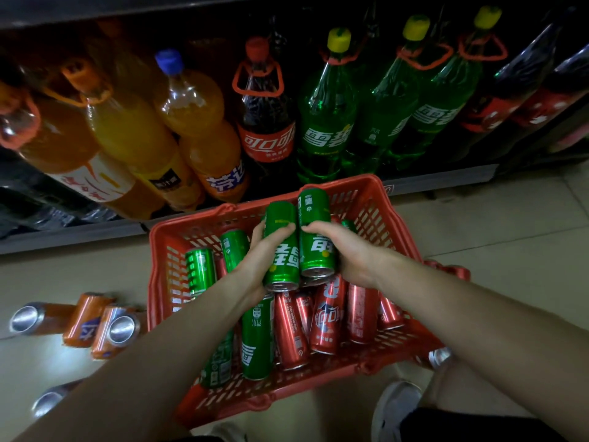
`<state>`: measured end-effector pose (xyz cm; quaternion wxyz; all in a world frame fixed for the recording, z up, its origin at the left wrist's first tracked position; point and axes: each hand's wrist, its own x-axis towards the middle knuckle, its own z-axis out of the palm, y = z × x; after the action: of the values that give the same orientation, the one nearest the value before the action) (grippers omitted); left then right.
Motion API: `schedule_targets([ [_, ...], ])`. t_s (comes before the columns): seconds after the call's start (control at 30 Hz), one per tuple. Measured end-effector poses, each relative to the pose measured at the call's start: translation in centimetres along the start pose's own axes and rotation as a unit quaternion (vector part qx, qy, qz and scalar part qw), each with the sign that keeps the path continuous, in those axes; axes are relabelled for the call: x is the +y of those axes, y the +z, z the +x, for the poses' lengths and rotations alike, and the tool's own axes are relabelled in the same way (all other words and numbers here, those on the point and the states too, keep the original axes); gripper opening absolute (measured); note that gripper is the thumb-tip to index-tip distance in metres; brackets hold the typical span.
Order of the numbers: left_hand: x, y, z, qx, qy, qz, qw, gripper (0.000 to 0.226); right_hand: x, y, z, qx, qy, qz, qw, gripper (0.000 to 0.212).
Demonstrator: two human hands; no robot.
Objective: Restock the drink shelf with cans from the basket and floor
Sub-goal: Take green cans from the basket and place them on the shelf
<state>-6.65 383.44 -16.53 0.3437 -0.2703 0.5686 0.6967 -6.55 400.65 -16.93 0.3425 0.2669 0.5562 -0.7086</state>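
Note:
A red plastic basket [376,199] sits on the floor in front of the drink shelf [79,237]. It holds several green cans [256,339] and red cans [330,317] lying on their sides. My left hand [266,255] grips a green can [282,247] above the basket. My right hand [347,250] grips a second green can [315,237] pressed right beside the first. Three orange cans [102,327] lie on the floor left of the basket.
The lowest shelf holds large bottles: orange soda [197,129] at left, a cola [266,122] in the middle, green bottles [325,122] at right. Another can [47,401] lies at lower left, one more [439,357] by the basket's right corner. My shoe [396,406] stands nearby.

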Motion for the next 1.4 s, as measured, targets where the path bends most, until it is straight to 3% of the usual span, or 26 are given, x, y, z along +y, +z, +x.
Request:
schedule_targets([
  [0.27, -0.3, -0.1, -0.7, -0.002, 0.043, 0.008, 0.999, 0.085, 0.9, 0.4, -0.6, -0.049, -0.026, 0.032, 0.998, 0.065],
  [0.37, 0.2, 0.2, -1.5, -0.010, 0.078, 0.002, 0.997, 0.088, 0.2, 0.6, -1.8, -0.049, -0.074, 0.012, 0.996, 0.059],
  [0.57, 2.5, 1.7, -8.1, -0.009, 0.135, 0.040, 0.990, 0.096, -1.2, 1.7, -8.0, -0.036, -0.135, -0.017, 0.990, 0.092],
  [0.6, 3.7, 2.3, -9.9, -0.017, 0.128, 0.057, 0.990, 0.096, -1.7, 2.1, -9.8, -0.037, -0.141, -0.015, 0.989, 0.094],
  [0.67, 6.8, 3.4, -14.2, -0.107, 0.133, 0.086, 0.982, 0.080, -3.7, 3.3, -14.1, -0.033, -0.160, -0.010, 0.987, 0.097],
  [0.77, 13.0, 6.0, -21.2, -0.095, 0.173, 0.143, 0.970, 0.119, -9.1, 5.6, -21.9, -0.001, -0.201, 0.004, 0.980, 0.098],
  [0.8, 15.4, 7.0, -24.1, -0.060, 0.192, 0.144, 0.969, 0.109, -11.4, 6.4, -24.9, 0.009, -0.219, 0.006, 0.976, 0.096],
  [0.9, 22.4, 9.0, -33.9, -0.076, 0.286, 0.121, 0.948, 0.078, -19.1, 8.7, -34.6, 0.007, -0.278, -0.003, 0.961, 0.096],
  [1.17, 43.2, 18.3, -57.3, -0.147, 0.423, 0.095, 0.889, 0.089, -40.5, 14.6, -60.2, 0.000, -0.445, -0.060, 0.893, 0.082],
  [1.4, 55.8, 24.4, -71.5, -0.182, 0.537, 0.109, 0.817, 0.093, -53.0, 16.9, -74.8, 0.012, -0.572, -0.106, 0.814, 0.086],
])
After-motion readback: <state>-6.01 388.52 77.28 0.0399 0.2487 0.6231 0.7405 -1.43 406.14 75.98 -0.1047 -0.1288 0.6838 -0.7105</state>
